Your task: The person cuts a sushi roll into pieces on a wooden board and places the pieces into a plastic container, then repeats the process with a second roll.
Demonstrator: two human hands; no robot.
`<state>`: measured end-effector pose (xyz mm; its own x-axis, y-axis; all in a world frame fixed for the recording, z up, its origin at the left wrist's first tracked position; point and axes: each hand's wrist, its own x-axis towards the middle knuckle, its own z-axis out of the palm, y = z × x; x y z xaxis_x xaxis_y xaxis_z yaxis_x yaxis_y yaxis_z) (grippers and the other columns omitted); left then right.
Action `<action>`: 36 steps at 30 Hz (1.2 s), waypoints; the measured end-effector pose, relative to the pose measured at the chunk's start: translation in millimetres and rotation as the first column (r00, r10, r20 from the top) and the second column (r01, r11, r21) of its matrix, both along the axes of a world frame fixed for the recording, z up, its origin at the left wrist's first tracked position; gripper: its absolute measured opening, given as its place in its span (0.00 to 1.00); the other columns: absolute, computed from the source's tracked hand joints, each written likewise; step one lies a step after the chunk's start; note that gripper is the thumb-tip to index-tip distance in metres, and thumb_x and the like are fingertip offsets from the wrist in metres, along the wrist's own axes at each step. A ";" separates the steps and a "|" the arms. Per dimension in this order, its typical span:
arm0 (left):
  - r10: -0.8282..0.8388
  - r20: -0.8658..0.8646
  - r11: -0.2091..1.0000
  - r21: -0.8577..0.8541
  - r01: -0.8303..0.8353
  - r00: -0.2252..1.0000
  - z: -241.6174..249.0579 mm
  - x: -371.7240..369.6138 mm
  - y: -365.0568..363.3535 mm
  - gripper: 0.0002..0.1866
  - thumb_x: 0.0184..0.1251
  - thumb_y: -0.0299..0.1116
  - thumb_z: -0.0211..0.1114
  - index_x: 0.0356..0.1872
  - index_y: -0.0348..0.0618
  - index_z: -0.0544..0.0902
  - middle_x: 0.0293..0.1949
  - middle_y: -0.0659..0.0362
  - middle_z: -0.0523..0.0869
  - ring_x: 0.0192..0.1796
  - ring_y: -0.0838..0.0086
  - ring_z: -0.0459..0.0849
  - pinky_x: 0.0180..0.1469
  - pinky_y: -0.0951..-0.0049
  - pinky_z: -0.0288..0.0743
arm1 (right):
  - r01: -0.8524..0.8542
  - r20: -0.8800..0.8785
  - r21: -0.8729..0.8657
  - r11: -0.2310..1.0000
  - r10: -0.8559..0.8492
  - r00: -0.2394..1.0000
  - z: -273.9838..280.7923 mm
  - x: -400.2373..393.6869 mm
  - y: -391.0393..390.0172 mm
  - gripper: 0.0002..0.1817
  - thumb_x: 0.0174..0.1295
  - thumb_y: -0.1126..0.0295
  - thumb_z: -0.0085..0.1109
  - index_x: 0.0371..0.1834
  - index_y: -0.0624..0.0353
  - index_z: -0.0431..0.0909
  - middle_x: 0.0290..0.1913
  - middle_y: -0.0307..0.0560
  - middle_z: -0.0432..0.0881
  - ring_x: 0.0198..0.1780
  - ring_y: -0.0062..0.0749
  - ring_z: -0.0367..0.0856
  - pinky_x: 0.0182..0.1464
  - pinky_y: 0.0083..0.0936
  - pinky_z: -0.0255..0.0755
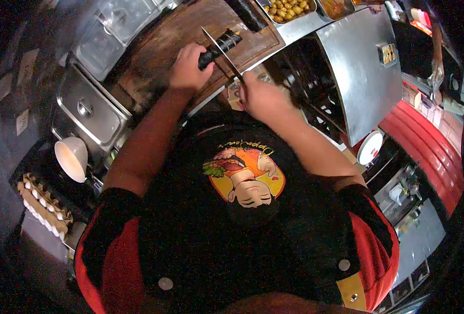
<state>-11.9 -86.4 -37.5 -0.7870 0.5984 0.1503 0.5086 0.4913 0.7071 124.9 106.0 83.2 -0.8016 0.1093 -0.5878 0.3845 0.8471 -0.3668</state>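
A dark seaweed-wrapped roll point(229, 41) lies on the brown cutting board point(156, 57). My left hand point(189, 67) is closed around its near end, fingertips close to the blade. In my right hand point(263, 96) is a knife point(222, 51), gripped by the handle, which the fingers mostly cover. Its long blade crosses over the roll, between my left hand and the sliced-looking far end. Another long dark roll point(246, 14) rests at the board's far edge.
Metal pans with small round yellowish food point(288, 9) and reddish food point(337, 7) stand beyond the board. To the left are a lidded steel pan point(93, 110), clear lidded containers point(98, 44) and a white bowl point(71, 157). An open steel lid point(360, 68) rises at right.
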 end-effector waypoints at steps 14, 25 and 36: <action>0.042 0.025 0.998 -0.053 -0.041 0.999 -8.6 9.7 0.7 0.26 0.60 0.37 0.82 0.58 0.44 0.83 0.60 0.45 0.85 0.66 0.44 0.81 0.71 0.50 0.76 | -0.030 -0.132 -0.028 0.999 0.026 0.991 -45.2 6.1 -9.5 0.13 0.77 0.63 0.51 0.51 0.63 0.71 0.35 0.67 0.89 0.38 0.69 0.90 0.40 0.63 0.83; 0.053 0.018 0.998 -0.027 -0.053 0.998 -11.0 11.0 6.0 0.22 0.63 0.35 0.77 0.56 0.44 0.82 0.59 0.48 0.85 0.63 0.46 0.81 0.67 0.50 0.78 | 0.014 -0.077 -0.073 0.997 -0.020 0.997 -33.2 8.6 -5.3 0.16 0.78 0.59 0.55 0.52 0.62 0.70 0.33 0.72 0.87 0.39 0.72 0.89 0.41 0.63 0.80; 0.012 -0.009 1.000 0.026 -0.012 1.000 -19.6 6.4 2.8 0.22 0.61 0.33 0.79 0.56 0.45 0.83 0.59 0.49 0.85 0.63 0.47 0.82 0.68 0.52 0.78 | -0.021 -0.190 -0.105 0.994 0.001 0.982 -60.4 -46.4 -17.9 0.12 0.78 0.66 0.45 0.53 0.64 0.71 0.40 0.73 0.89 0.44 0.74 0.90 0.47 0.67 0.81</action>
